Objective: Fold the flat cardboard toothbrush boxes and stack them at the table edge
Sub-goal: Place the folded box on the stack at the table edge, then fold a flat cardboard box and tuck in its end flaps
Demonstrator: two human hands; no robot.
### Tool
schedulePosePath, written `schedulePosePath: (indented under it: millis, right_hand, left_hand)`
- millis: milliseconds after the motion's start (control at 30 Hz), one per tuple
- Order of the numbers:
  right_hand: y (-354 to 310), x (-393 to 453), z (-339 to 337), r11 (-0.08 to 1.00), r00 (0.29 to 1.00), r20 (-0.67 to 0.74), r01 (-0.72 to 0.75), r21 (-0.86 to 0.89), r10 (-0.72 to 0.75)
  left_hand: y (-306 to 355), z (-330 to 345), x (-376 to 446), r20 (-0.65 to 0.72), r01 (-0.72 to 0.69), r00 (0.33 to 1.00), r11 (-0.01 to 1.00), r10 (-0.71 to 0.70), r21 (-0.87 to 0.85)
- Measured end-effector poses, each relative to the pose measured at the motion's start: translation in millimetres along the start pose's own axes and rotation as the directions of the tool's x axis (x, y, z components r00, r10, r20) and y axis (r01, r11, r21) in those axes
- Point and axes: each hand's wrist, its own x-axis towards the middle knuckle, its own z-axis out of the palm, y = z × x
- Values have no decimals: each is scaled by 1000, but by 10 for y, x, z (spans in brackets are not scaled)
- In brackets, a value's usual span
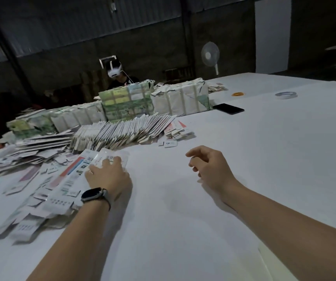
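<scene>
Head view: the left hand point(107, 175), a dark watch point(93, 194) on its wrist, lies palm-down on a flat toothbrush box point(110, 159), fingers spread over the printed card and pressing it rather than closed around it. That box rests on top of a loose, blurred scatter of flat boxes point(41, 191) along the left of the white tabletop point(264, 159). The right hand point(207, 165) hovers above the bare tabletop to the right, empty, its fingers loosely curled and apart. Behind the hands a fanned row of boxes point(126, 130) leans against wrapped bundles point(126, 104). Farther right lie a dark phone point(228, 108) and a tape roll point(286, 95). A person wearing a white headset point(114, 71) sits beyond the bundles.
</scene>
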Motion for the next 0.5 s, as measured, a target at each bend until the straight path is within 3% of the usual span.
schedulePosePath:
  millis: [167,300,500]
  right_hand:
    - [13,-13,21,999,1000,6,27,-22,-27]
    - [0,-10,21,999,1000,4,25,-32,-25]
    - [-10,-11,31,998,999,16,33,-50,-33]
  left_hand:
    - [-3,-79,-41,-103,-146,984,989,143,-23]
    - [13,-113,-91,-40,-127,991,992,127,14]
    - [-6,-108,-65,-27,-82,997,991,79,-107]
